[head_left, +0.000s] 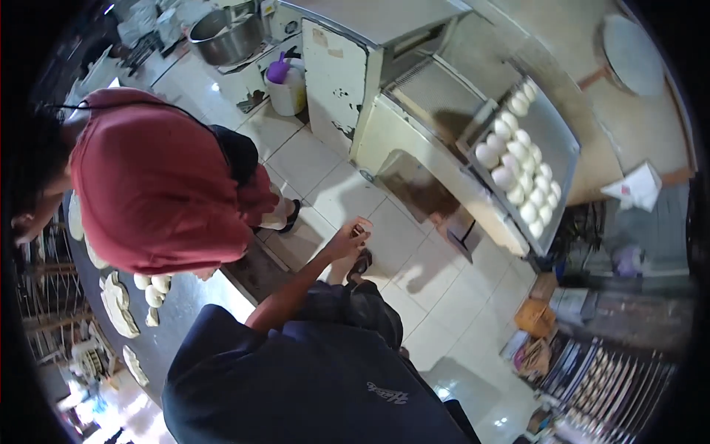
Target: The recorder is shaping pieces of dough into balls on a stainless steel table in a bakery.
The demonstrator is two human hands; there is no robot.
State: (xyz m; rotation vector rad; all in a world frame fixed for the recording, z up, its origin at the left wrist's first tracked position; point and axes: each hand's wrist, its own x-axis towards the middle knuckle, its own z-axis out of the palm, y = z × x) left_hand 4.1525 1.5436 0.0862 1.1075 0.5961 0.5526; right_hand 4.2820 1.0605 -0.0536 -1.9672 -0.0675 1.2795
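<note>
My left hand (355, 233) reaches forward over the tiled floor from a dark short sleeve. Its fingers are loosely bent and apart, with nothing visible in them. It touches nothing that I can see. My right hand does not show. On my left stands a dark worktable (194, 292) holding several round white dough balls (153, 287) and a long, flattened dough piece (118, 305). Ahead to the right, a metal tray (568, 155) carries rows of white dough balls (521, 163), tilted on a pale machine (421, 122).
A person in a red top (159, 185) bends over the worktable close on my left. A steel mixing bowl (228, 38) and a white bucket (285, 92) with a purple scoop (278, 70) stand at the back. A rack of filled trays (603, 388) is at the lower right.
</note>
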